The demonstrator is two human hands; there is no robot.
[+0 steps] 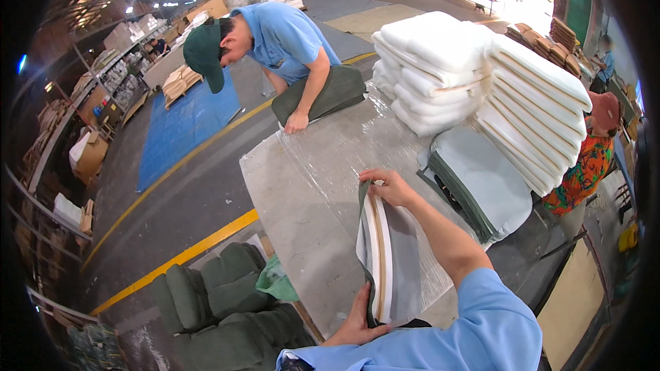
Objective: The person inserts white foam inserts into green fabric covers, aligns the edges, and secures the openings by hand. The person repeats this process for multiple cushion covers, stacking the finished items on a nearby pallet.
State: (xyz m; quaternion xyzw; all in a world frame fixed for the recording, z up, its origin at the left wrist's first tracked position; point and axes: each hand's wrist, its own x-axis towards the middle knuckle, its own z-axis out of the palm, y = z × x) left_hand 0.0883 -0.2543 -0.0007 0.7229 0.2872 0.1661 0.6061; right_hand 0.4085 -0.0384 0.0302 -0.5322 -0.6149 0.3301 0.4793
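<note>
On edge over the plastic-covered table (289, 213) stands a seat cushion (379, 254) with a dark green cover on its left side. White and tan padding layers show along its open edge, and grey material lies on its right. My right hand (390, 187) grips the far end, fingers curled over the green cover's edge. At the near end, my left hand (357, 319) is closed on the cover, the thumb by the padding. Right of the cushion lies a stack of green covers (474, 185) with a pale grey piece on top.
Tall stacks of white padding (440, 62) stand at the table's far right. Across the table, a co-worker (289, 41) in a blue shirt bends over a green cushion (330, 93). Several green cushions (230, 282) lie low at the left, beside a green plastic bag (278, 280).
</note>
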